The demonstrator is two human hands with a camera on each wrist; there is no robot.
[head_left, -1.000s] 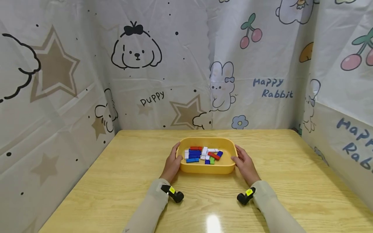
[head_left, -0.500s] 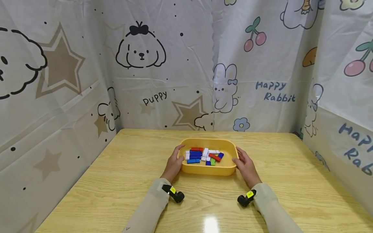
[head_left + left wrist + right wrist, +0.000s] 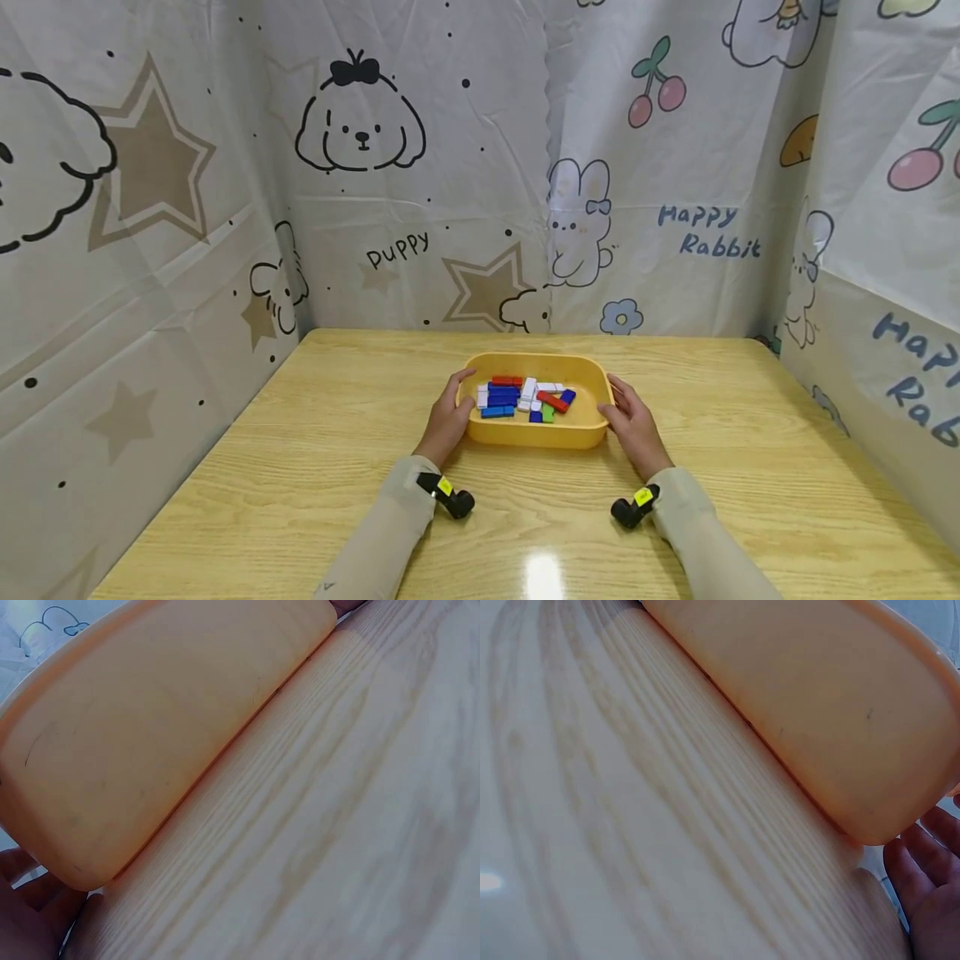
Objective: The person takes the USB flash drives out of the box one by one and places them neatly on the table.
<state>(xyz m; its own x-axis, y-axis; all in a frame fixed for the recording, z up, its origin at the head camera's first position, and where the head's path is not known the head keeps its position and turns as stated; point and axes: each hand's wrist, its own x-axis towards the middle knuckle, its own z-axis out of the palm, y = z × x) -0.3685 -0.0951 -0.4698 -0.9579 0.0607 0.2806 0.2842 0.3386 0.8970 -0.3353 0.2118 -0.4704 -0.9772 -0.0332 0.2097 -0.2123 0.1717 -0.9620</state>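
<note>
A yellow plastic tub [image 3: 537, 435] with rounded corners sits on the wooden table in the head view. Several small blocks lie loose inside: blue ones [image 3: 502, 399], white ones [image 3: 528, 389], red ones [image 3: 552, 401] and a green one [image 3: 548, 412]. My left hand [image 3: 446, 421] holds the tub's left end, its thumb at the rim. The right end is held by my right hand [image 3: 633, 423] in the same way. Both wrist views show the tub's outer wall [image 3: 150, 727] low against the tabletop, with fingers at its corner. Some fingertips are hidden behind the tub.
The light wood table [image 3: 337, 500] spreads out around the tub. A pale curtain [image 3: 420, 200] printed with cartoon animals and stars hangs behind and along both sides. Black wrist cameras [image 3: 452, 500] are strapped over the sleeves.
The head view has shifted slightly, so everything appears a little displaced. Both hands keep their hold on the tub, and the blocks lie as before.
</note>
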